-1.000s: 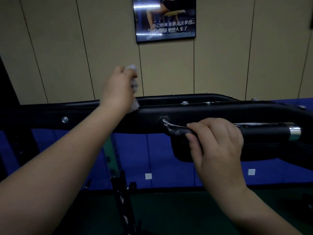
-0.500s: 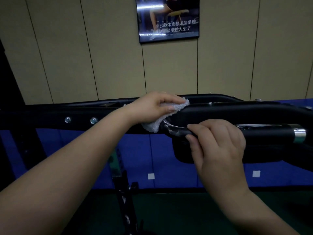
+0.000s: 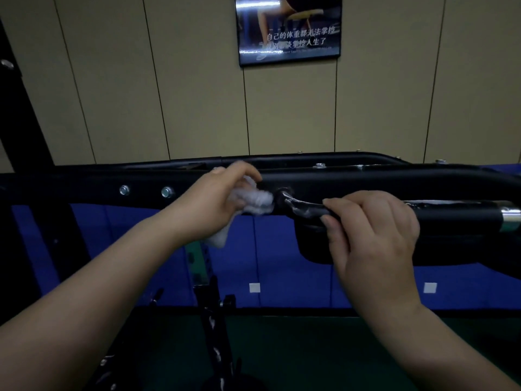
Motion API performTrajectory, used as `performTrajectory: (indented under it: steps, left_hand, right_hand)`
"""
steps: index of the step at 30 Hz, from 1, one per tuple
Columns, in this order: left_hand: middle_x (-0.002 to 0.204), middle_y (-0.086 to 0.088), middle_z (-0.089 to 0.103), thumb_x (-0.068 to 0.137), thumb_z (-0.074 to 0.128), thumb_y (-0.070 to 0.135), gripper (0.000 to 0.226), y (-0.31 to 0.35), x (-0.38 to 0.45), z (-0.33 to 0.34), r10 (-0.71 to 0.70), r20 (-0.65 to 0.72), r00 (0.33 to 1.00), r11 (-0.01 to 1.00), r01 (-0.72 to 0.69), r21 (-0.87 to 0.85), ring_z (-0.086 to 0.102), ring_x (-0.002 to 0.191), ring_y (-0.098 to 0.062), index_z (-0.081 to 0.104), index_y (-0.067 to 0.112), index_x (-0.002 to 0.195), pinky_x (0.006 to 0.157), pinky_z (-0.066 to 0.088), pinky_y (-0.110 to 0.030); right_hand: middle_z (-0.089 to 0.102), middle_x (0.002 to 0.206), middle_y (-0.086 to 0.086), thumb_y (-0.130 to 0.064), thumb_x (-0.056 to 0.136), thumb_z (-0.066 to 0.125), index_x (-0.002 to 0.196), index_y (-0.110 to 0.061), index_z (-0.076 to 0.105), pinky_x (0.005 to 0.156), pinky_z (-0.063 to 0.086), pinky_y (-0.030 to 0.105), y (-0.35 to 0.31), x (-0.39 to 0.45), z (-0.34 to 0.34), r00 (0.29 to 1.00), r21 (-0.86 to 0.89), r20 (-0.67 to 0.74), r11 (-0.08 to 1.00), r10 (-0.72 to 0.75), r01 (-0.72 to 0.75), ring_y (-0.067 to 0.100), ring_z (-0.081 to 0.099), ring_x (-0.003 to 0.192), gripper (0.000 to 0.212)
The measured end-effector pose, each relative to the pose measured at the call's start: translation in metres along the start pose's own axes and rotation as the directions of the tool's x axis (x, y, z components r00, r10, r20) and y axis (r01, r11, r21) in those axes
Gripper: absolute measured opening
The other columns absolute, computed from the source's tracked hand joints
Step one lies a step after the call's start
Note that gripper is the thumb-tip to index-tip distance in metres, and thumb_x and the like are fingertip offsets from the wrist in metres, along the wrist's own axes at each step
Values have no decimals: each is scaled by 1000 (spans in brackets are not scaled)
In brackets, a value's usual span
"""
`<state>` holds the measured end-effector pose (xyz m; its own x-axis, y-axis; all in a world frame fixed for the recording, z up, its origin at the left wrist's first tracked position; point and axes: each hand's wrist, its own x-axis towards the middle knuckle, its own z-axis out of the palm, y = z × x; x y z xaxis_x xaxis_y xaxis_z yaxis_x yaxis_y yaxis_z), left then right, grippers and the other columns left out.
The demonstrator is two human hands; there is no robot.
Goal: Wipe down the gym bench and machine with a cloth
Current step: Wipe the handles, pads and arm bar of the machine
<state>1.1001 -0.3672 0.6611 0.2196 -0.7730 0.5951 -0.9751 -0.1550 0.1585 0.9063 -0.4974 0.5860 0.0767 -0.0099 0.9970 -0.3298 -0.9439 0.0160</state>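
A black machine crossbar (image 3: 366,183) runs across the middle of the view, with a black handle (image 3: 456,214) ending in a chrome cap at the right. My left hand (image 3: 208,201) grips a bunched white cloth (image 3: 258,201) and presses it against the bar's front face, right beside the joint where the handle meets the bar. My right hand (image 3: 375,235) grips the handle's left part, fingers curled over its top. A corner of the cloth hangs below my left wrist.
Two silver bolts (image 3: 145,191) sit on the bar left of my hand. A black upright (image 3: 214,328) rises from the green floor below. Blue padded mats (image 3: 282,263) line the lower wall; a framed poster (image 3: 289,29) hangs on beige panels. A dark post stands at far left.
My left hand came down from above the bar with the cloth, swept right along the bar's top, then dropped to its front face near the handle joint. My right hand kept its grip.
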Motion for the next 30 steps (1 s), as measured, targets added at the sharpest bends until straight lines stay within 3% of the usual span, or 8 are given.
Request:
performTrajectory:
  steps: [4,9,11,15,18,21,25,30]
  left_hand:
    - [112,11,58,87,65,13,31,28,20,11,-99,-306,947,982,43,-185,53,106,-6,57,26,115,90,42,-20]
    - [102,-1,46,90,57,1,26,42,22,27,72,-145,987,990,-88,-108,48,88,2,71,14,107,82,35,-5]
    - [101,-6,49,91,57,2,25,41,18,20,101,-154,983,994,-108,-36,52,92,-7,72,14,107,75,30,-2]
    - [114,-2,61,92,57,7,25,29,20,-3,-19,14,1000,980,16,199,56,108,-16,70,20,108,69,27,-9]
    - [106,7,63,93,56,9,25,31,14,-9,-153,-57,987,988,151,-44,58,101,-8,68,27,106,72,39,-17]
    - [107,15,62,96,52,15,25,44,12,9,-177,-124,976,925,121,-361,58,99,-3,63,27,115,79,44,-14]
    - [105,20,60,101,39,31,29,48,6,39,-73,-116,991,947,32,-319,56,105,-7,61,31,120,90,40,-19]
    - [109,10,61,102,35,31,30,59,-1,41,-41,-174,984,958,-11,-286,55,100,-3,63,26,113,85,40,-16]
  right_hand:
    - [61,94,10,-21,92,53,100,-8,69,89,33,37,0,0,0,1000,1,0,1000,-3,3,24,49,97,22]
    - [61,94,10,-22,92,52,101,-8,69,89,34,38,1,0,-1,1000,5,9,1000,-5,4,24,49,97,23]
    - [61,95,10,-21,92,53,102,-8,69,89,34,37,1,1,-2,1000,8,13,1000,-9,9,24,49,96,22]
    - [62,95,8,-19,92,55,103,-8,69,90,34,36,2,0,-3,1000,27,26,1000,0,-1,23,50,97,20]
    - [61,96,8,-21,93,53,103,-8,68,92,33,36,2,0,-2,999,27,31,1000,5,-6,23,49,97,22]
    - [61,96,8,-22,94,50,104,-8,68,92,33,37,2,0,-3,999,34,42,999,18,-20,23,49,98,25]
    - [60,98,7,-23,94,48,105,-9,67,93,32,37,-2,1,-6,995,49,90,998,46,-51,23,50,99,26]
    - [58,108,4,-24,92,49,114,-10,63,97,38,35,-2,5,-29,971,153,231,984,59,-96,22,54,104,30]
